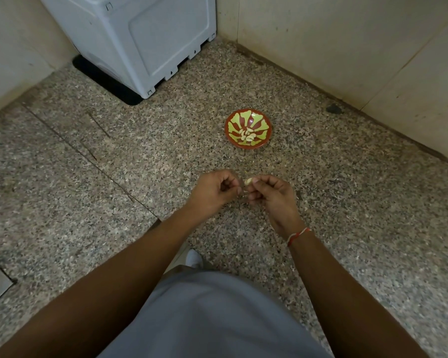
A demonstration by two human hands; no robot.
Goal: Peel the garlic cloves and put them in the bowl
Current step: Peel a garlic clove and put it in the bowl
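Clove (pixel 248 181) pinched in right hand (pixel 270 196); left hand (pixel 212 191) curled alongside, grip unclear. Bowl (pixel 263 143) at 12 o'clock, peeled cloves (pixel 247 135) inside.

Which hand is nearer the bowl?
Right. The right hand, pinching a garlic clove, sits almost straight below the bowl; the left hand is farther left.

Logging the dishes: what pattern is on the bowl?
The bowl is red-brown with lime-green petal-like patches, seen in the head view.

home utility corner: speckled stone floor (pixel 114 161), white appliance (pixel 140 40), tiled walls (pixel 347 47).
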